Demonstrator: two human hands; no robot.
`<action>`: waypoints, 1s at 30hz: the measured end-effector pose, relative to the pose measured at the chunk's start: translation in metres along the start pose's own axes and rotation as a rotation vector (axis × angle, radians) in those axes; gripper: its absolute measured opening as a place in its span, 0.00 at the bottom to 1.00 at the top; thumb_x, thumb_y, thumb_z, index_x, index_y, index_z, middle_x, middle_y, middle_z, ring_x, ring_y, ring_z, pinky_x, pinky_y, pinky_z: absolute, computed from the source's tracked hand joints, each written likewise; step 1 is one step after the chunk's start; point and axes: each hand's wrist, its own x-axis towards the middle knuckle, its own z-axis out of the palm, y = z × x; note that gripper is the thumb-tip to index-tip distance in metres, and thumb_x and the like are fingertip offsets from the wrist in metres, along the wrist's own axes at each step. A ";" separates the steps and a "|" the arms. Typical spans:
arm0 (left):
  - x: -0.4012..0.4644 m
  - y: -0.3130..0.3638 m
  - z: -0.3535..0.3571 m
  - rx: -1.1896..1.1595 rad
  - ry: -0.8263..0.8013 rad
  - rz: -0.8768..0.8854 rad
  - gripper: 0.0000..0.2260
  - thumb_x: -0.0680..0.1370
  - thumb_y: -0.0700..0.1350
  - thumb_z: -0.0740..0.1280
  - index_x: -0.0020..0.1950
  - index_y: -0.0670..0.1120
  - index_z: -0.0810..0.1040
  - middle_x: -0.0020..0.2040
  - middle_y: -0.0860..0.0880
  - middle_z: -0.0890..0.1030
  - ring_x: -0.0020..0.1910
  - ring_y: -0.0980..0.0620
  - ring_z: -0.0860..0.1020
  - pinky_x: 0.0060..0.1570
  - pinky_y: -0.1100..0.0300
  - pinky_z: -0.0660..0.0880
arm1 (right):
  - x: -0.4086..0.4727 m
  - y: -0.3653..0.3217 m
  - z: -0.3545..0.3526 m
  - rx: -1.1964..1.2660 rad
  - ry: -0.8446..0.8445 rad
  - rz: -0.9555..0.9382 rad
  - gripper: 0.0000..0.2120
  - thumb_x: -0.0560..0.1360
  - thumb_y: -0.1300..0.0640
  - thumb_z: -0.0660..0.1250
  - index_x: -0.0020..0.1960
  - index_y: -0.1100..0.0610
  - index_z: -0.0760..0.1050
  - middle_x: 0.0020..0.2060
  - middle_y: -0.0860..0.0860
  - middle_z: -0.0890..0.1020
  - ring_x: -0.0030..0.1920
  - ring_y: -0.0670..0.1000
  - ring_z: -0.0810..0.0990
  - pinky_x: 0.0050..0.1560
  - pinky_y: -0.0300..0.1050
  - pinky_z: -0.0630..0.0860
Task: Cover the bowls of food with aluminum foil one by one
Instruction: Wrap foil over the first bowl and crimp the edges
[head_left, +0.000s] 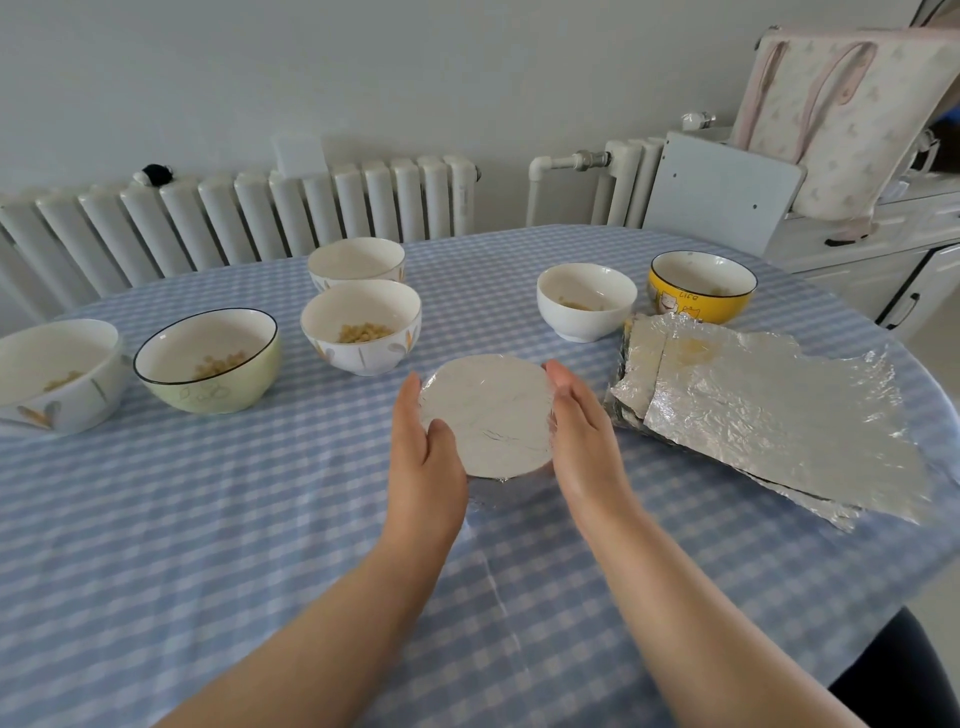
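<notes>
**Foil-capped bowl held between two hands at centre frame**

At centre of the frame, on the blue-and-white checked tabletop (260, 519): a round bowl capped with smooth silver aluminum foil (488, 413), the foil stretched flat over the rim and tucked down the sides. Left hand (423, 447) pressed against the left side of the covered bowl, fingers straight and together, thumb lying on the foil top. Right hand (582, 431) flat against the right side, fingers straight and relaxed, touching the foil edge. No curl or pinch visible in either hand.

Just right of the covered bowl, at middle right of the frame: a stack of crinkled silver foil sheets (769, 410), lying flat, edges uneven.

Uncovered bowls in an arc across the upper half, each with a little yellow food inside where visible:
- white bowl with leaf pattern (52, 376), far left
- pale green bowl with dark rim (208, 358), beside it
- white bowl with orange petal pattern (361, 325), upper centre
- a second white patterned bowl (356, 260) just behind that one
- plain white bowl (587, 301), upper right
- yellow bowl with cartoon print (701, 286), beside the plain white one, touching the back edge of the foil stack

Beyond the tabletop, along the wall: white ribbed radiator (234, 218).
</notes>
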 end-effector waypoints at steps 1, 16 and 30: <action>0.000 -0.001 0.000 -0.027 -0.003 -0.021 0.24 0.82 0.40 0.53 0.77 0.57 0.59 0.72 0.53 0.68 0.70 0.51 0.69 0.69 0.47 0.69 | 0.000 0.000 0.000 -0.008 -0.007 -0.002 0.20 0.84 0.60 0.51 0.74 0.55 0.67 0.70 0.45 0.72 0.70 0.42 0.69 0.70 0.38 0.64; 0.009 0.011 -0.010 -0.043 0.008 0.138 0.18 0.83 0.47 0.55 0.67 0.68 0.69 0.74 0.62 0.66 0.72 0.64 0.63 0.70 0.59 0.63 | -0.015 0.003 -0.036 0.295 -0.181 0.464 0.13 0.78 0.47 0.65 0.54 0.55 0.78 0.40 0.53 0.85 0.42 0.51 0.84 0.51 0.49 0.80; 0.028 0.004 -0.014 -0.074 -0.021 -0.024 0.18 0.83 0.56 0.53 0.67 0.53 0.75 0.61 0.55 0.79 0.65 0.48 0.75 0.62 0.46 0.73 | -0.019 0.003 -0.045 0.362 -0.288 0.551 0.32 0.64 0.49 0.73 0.64 0.63 0.74 0.47 0.60 0.83 0.45 0.57 0.85 0.51 0.51 0.82</action>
